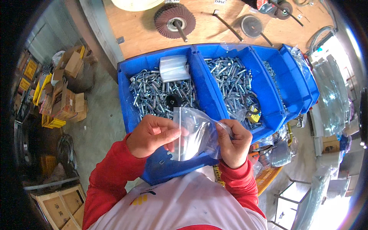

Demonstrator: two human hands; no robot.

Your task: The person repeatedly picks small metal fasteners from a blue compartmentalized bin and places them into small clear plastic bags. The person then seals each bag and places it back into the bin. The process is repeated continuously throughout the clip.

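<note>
Between my two hands I hold a clear zip-lock bag (199,134) over the front of the blue bins. My left hand (155,136) pinches the bag near its zip strip, thumb against fingers. At the bag's other end, my right hand (234,142) grips the plastic between thumb and curled fingers. No contents can be made out inside it. Just beyond, the left blue bin (126,97) holds many loose metal bolts (147,90), a stack of clear bags (174,69) and a small black round piece (173,101).
To the right, another blue bin (268,115) contains bolts, a black ring and a yellow piece (254,117). A wooden board behind carries a flap wheel (174,21) and a disc (252,26) on spindles. Cardboard boxes (63,101) stand on the floor at left; an orange crate (270,180) is at right.
</note>
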